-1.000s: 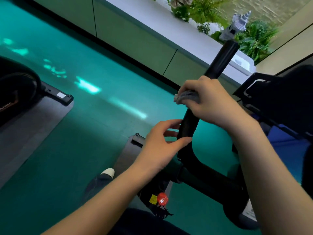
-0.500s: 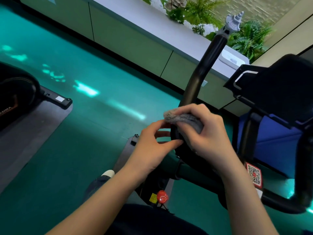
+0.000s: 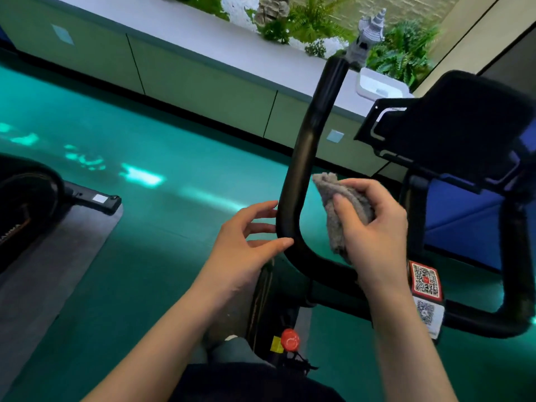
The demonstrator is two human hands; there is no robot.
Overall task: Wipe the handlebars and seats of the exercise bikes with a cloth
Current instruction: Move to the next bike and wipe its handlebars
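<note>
A black curved handlebar (image 3: 311, 134) of the exercise bike rises from a bend in the middle of the view towards the far counter. My left hand (image 3: 246, 242) touches the outside of that bend with its thumb and fingertips, fingers loosely spread. My right hand (image 3: 374, 230) grips a bunched grey cloth (image 3: 338, 207) just right of the bar, a small gap away from it. The handlebar's lower crossbar (image 3: 478, 324) runs off to the right. No seat is in view.
The bike's black console (image 3: 452, 126) sits at the upper right, with a QR sticker (image 3: 425, 281) and a red knob (image 3: 290, 339) lower down. Another bike's base (image 3: 92, 197) on a grey mat stands at left. A long counter (image 3: 203, 36) with plants lines the far side of the green floor.
My right hand slid the cloth down the handlebar from its upper part to the bend, then came off the bar to its right. My left hand stayed at the bend.
</note>
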